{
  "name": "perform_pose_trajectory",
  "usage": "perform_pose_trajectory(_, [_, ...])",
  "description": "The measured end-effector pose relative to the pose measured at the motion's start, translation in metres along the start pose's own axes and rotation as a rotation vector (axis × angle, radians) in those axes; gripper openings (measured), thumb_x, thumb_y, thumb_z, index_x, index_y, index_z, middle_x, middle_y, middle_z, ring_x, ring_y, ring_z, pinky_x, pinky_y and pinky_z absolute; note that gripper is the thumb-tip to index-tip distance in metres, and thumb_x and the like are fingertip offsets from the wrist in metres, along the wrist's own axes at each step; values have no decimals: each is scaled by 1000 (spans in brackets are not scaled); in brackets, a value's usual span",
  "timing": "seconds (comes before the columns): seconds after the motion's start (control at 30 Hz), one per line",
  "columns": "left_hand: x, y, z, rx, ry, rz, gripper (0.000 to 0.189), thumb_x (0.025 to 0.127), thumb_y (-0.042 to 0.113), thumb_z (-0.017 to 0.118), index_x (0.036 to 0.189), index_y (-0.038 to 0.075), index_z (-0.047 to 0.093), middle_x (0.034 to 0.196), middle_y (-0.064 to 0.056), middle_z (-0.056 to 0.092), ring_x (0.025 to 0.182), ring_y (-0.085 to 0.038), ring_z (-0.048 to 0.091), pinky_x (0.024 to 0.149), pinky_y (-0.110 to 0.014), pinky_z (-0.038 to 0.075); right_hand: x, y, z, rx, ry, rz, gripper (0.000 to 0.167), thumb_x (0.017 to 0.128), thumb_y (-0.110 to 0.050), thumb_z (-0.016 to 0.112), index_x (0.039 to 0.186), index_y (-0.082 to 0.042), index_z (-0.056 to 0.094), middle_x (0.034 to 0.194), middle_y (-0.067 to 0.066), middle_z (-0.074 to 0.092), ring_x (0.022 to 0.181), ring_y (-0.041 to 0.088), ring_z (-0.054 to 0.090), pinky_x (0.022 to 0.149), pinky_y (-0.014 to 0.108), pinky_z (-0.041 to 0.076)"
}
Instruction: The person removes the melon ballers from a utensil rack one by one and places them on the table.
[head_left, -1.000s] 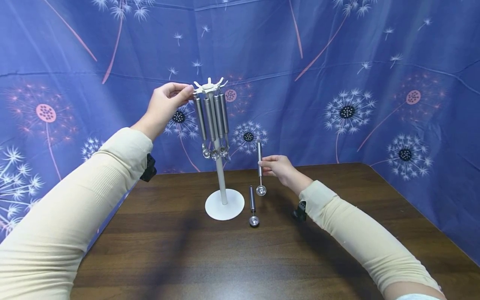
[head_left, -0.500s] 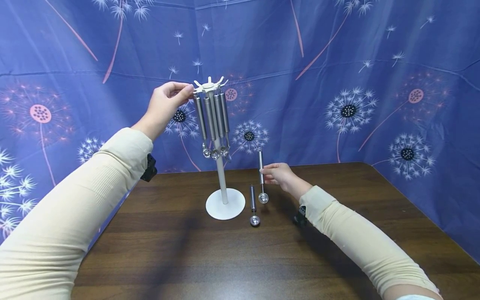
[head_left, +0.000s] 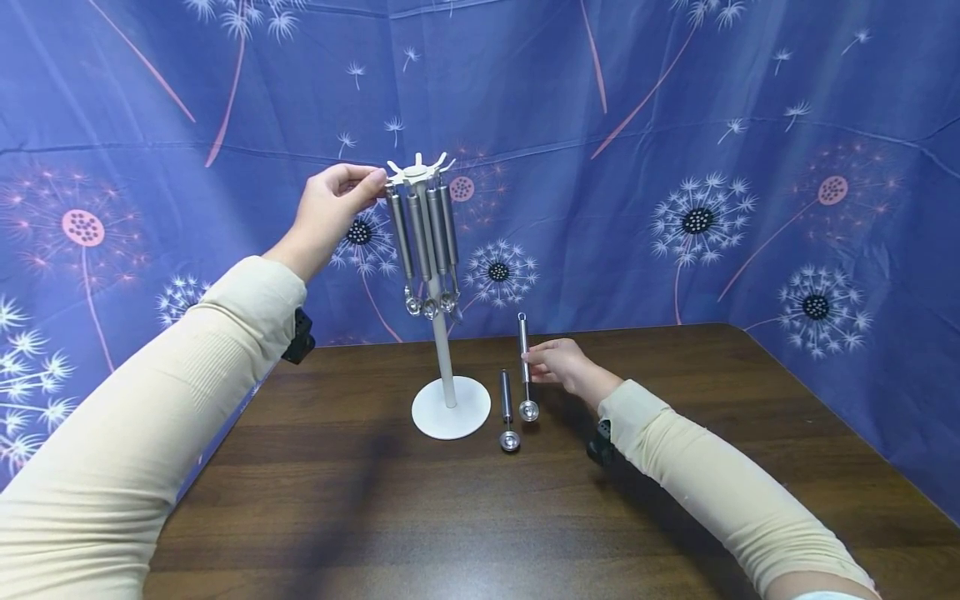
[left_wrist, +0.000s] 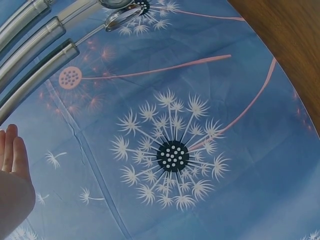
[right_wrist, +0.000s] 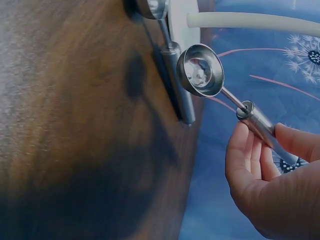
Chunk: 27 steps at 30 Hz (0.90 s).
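In the head view my left hand (head_left: pixel 333 204) pinches the left edge of the white stand's hooked top (head_left: pixel 417 173) between thumb and fingers. Several metal scoops (head_left: pixel 423 237) hang from its hooks, bowls down; in the left wrist view their handles (left_wrist: pixel 32 50) lie just past my fingertips. My right hand (head_left: pixel 564 365) holds a round-bowled metal scoop (head_left: pixel 523 350) by its handle, upright with the bowl low over the table. The right wrist view shows its bowl (right_wrist: pixel 201 70) facing the camera, thumb and fingers on the handle. Another scoop (head_left: pixel 506 408) lies on the table beside it.
The stand's round white base (head_left: pixel 450 423) rests on the brown wooden table (head_left: pixel 450 517), left of the lying scoop. Behind the table's far edge hangs a blue cloth (head_left: pixel 570 167) with dandelion prints.
My right hand has lowered the scoop toward the table and slightly to the right, nearer the lying one. My left hand and the stand have stayed in place.
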<state>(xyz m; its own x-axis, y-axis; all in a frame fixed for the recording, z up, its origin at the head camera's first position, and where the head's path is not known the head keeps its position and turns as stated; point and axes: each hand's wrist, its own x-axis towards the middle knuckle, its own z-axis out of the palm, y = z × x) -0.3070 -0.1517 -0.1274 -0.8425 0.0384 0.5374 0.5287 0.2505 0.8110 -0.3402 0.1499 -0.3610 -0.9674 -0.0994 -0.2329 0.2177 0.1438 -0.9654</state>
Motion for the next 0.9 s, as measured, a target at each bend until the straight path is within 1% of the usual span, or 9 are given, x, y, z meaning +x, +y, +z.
perform_pose_trajectory(0.1, [-1, -1, 0, 1, 1, 1, 34, 94, 25, 65, 117, 0, 62, 87, 12, 67, 91, -2, 63, 104, -31, 46, 2, 7, 1, -10, -15, 15, 37, 92, -5, 63, 125, 10, 53, 74, 0, 61, 64, 9, 59, 70, 26, 58])
perform_pose_trajectory(0.23, [-2, -2, -1, 3, 5, -1, 34, 94, 26, 65, 117, 1, 63, 88, 12, 67, 92, -4, 63, 104, -31, 46, 4, 16, 2, -15, -29, 30, 34, 93, -5, 62, 122, 11, 54, 73, 0, 60, 63, 9, 58, 71, 27, 58])
perform_pose_trajectory(0.43, [0, -2, -1, -5, 10, 9, 32, 94, 26, 66, 115, 2, 64, 86, 13, 67, 91, -4, 63, 102, -31, 47, 7, 26, 5, -29, -26, 61, 22, 91, -2, 62, 109, 9, 58, 69, 0, 58, 60, 9, 57, 64, 24, 57])
perform_pose_trajectory(0.57, [0, -3, -1, -14, 19, 12, 31, 93, 25, 66, 114, 2, 64, 86, 13, 67, 89, -2, 63, 101, -30, 47, 10, 30, 7, -34, -19, 95, 14, 91, -2, 63, 100, 6, 56, 70, 3, 56, 58, 10, 57, 61, 23, 57])
perform_pose_trajectory(0.73, [0, -4, -1, -21, 26, 10, 29, 93, 24, 66, 113, 2, 64, 86, 12, 67, 88, -2, 63, 101, -30, 47, 14, 35, 10, -39, -11, 152, 14, 89, -1, 65, 95, 2, 53, 70, 4, 55, 57, 12, 58, 63, 25, 58])
perform_pose_trajectory(0.9, [0, -5, 0, -25, 19, 19, 29, 93, 24, 66, 112, 3, 65, 87, 11, 68, 89, -3, 63, 101, -31, 47, 19, 40, 11, -45, -10, 188, 13, 89, 0, 65, 91, 1, 53, 65, 4, 57, 54, 11, 59, 60, 24, 58])
